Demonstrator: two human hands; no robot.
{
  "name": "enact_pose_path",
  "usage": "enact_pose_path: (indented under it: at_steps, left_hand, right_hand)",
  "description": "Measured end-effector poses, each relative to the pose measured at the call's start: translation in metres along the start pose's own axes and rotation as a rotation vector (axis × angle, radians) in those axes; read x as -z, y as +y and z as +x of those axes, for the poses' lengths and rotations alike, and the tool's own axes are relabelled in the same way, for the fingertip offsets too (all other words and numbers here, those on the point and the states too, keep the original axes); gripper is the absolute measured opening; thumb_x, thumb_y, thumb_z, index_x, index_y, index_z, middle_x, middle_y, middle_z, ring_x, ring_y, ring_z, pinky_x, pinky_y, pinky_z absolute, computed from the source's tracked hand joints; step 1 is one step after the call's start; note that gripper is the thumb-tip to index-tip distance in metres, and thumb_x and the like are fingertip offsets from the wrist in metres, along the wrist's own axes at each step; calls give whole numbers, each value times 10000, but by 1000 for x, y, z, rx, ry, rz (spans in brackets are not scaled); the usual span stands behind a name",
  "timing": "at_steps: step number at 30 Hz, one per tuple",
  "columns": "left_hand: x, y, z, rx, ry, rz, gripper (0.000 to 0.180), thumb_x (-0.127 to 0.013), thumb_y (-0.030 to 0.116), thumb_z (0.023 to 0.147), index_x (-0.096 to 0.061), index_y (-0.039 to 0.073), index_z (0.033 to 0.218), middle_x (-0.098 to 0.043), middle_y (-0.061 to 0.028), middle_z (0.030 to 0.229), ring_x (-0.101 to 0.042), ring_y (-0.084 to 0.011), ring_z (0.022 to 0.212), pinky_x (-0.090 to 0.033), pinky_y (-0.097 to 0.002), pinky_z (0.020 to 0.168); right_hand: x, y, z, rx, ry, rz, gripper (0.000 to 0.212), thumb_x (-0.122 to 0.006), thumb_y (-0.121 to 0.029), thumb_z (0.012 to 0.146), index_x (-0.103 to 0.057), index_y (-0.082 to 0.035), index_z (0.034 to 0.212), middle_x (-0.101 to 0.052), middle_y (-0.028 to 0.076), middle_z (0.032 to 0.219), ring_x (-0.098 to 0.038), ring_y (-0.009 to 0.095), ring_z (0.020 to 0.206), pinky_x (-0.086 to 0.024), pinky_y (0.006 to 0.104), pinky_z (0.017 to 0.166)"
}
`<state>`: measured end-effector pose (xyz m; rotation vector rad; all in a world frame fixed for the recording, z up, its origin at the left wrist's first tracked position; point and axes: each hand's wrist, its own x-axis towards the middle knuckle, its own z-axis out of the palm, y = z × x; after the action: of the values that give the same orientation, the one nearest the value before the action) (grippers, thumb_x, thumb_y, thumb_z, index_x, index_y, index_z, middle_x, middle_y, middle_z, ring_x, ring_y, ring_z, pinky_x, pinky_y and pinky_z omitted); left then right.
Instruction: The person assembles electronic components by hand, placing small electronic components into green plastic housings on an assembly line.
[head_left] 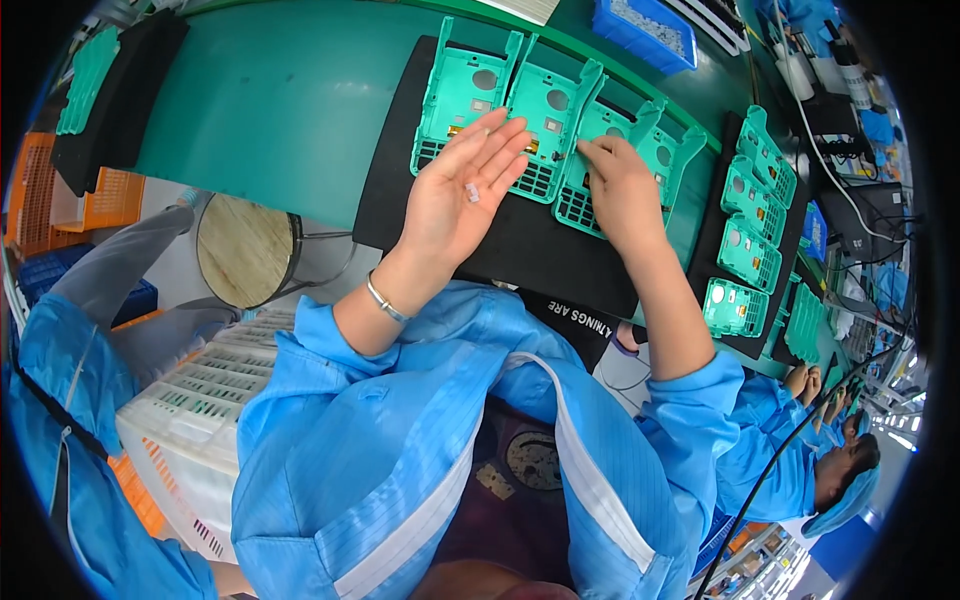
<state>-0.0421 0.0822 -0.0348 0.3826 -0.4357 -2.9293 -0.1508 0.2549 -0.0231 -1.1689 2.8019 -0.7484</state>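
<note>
We are holding the left hand (462,195) palm up, with its fingers extended and lying close together; its wrist is carrying one bangle (385,298). Translucent bits (473,192) are resting loose on the palm, too small for us to count reliably. We are keeping the right hand (622,190) well apart from the left, palm down, with thumb and index finger drawn in and pointing left at the third housing (606,122), counted from the left. We cannot tell whether these fingertips are gripping a part. Both forearms are reaching forward from rolled blue sleeves (690,400).

Four green housings are lying side by side on the black mat (400,215), their grilles facing us; the left hand is covering part of the first two. Four similar units (735,308) are lying in a column on a second mat (712,225) to the right. One blue bin (622,48) is holding small pale parts beyond the row.

White lettering (578,318) is showing on a black surface below the mat's near edge. One round stool (245,248) is standing left of the mat, and one white basket (185,405) is standing nearer us.
</note>
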Motion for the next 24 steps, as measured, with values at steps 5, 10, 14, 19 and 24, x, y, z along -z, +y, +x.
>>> enact_pose_path:
  at_steps: [5,10,14,19,24]
  left_hand:
    - [-6,2,2,-21,-26,3,431,-432,181,921,-359,-27,1292,-405,-201,1317,-408,-277,1228,-348,-386,1029]
    - [-3,3,-1,-25,-83,13,483,-430,273,927,-324,29,1330,-395,-173,1326,-391,-266,1229,-316,-389,1031]
    - [-6,3,0,-28,-101,21,486,-413,292,929,-328,34,1332,-377,-197,1344,-350,-278,1267,-294,-415,1047]
    - [-8,3,0,-23,-102,74,507,-407,294,931,-290,39,1354,-359,-198,1359,-350,-281,1263,-285,-411,1049]
    - [-3,6,2,-29,-91,42,496,-410,277,928,-305,29,1345,-363,-201,1356,-361,-280,1252,-294,-409,1045]
  right_hand:
    - [-5,-2,-6,91,71,-286,379,-522,52,713,-611,-50,1067,-572,109,1017,-558,279,905,-484,362,753]
    - [12,-36,-2,94,142,-17,201,-568,-59,783,-620,-34,975,-599,128,977,-582,306,858,-484,365,737]
    - [3,-87,-2,216,44,187,92,-610,-110,760,-631,-49,827,-608,103,788,-604,268,722,-490,362,621]
    - [-5,-105,11,163,-46,-6,109,-625,-152,752,-620,-45,774,-610,88,729,-605,258,636,-472,358,541]
    - [-5,-106,20,141,-126,-54,97,-592,-141,751,-618,-47,749,-614,98,721,-607,263,640,-472,362,540]
